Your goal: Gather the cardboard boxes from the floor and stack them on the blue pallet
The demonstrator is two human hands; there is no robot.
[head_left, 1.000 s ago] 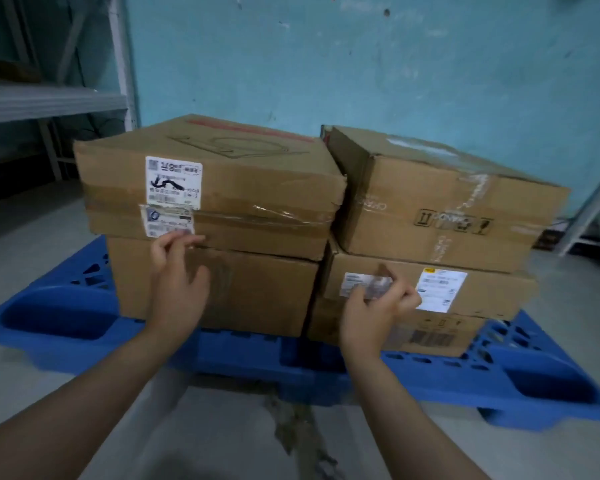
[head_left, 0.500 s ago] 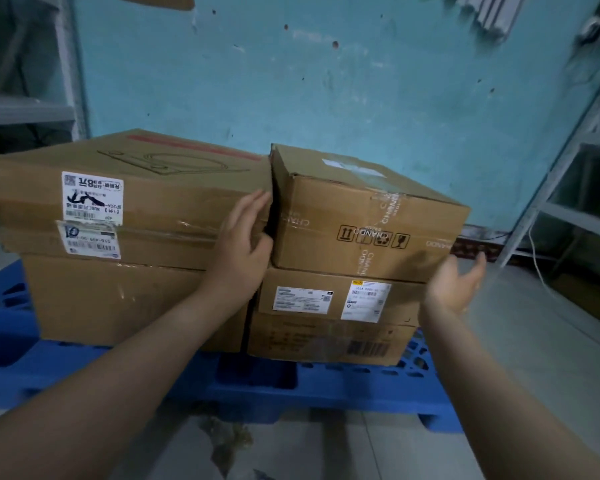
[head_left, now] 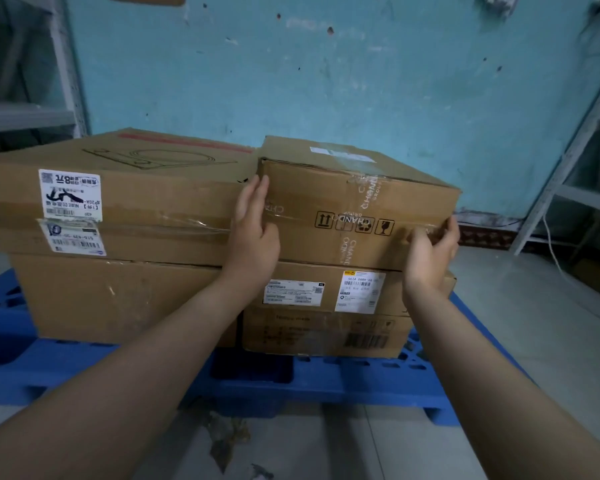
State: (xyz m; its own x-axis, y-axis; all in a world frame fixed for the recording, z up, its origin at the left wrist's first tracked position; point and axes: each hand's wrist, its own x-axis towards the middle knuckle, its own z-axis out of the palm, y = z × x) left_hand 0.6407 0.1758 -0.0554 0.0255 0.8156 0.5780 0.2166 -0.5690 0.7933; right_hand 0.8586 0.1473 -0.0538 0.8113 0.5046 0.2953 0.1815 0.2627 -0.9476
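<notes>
Several cardboard boxes stand stacked on the blue pallet [head_left: 309, 382]. The top right box [head_left: 354, 202], with handling symbols and clear tape, rests on two thinner boxes [head_left: 326, 296]. My left hand [head_left: 253, 233] presses flat against its left front corner, in the gap beside the wide top left box [head_left: 136, 188]. My right hand [head_left: 430, 251] curls around its lower right front corner. The wide box with white labels lies on a plain lower left box [head_left: 118, 299].
A teal wall [head_left: 326, 81] stands right behind the stack. White metal shelving [head_left: 568, 174] rises at the right with a white cable on the floor, and another shelf unit [head_left: 32, 112] at the left. Debris [head_left: 229, 438] lies on the grey floor in front of the pallet.
Both hands rose from the lower boxes to the top right box. My left hand settled on its left corner; my right hand, open in the air half a second ago, now grips its right corner.
</notes>
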